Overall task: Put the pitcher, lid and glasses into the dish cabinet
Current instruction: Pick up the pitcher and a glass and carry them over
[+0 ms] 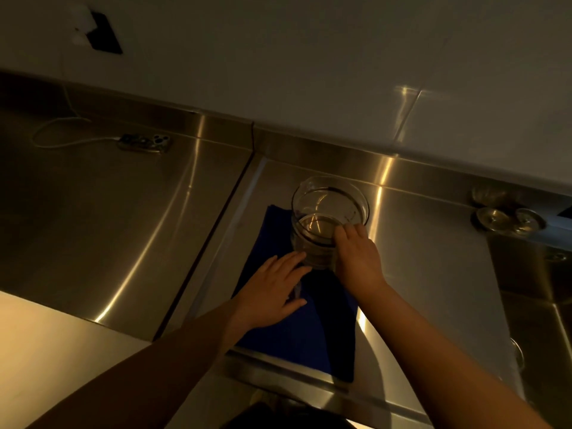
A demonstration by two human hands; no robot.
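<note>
Pitcher: clear glass pitcher stands upright on dark blue cloth, steel counter
Right hand: fingers curled round pitcher's near side, grasping
Left hand: fingers straight, relaxed, tips touching pitcher's base
Progress: early; pitcher not yet lifted
Left: lid, glasses, cabinet all unseen

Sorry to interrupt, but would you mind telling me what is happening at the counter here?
A person stands at a steel counter with a clear glass pitcher upright on a blue cloth. The right hand grips the pitcher at its near side, by the rim. The left hand lies with straight fingers on the cloth, fingertips at the pitcher's base. The pitcher has not been lifted yet. A phone on a cable lies further left.
</note>
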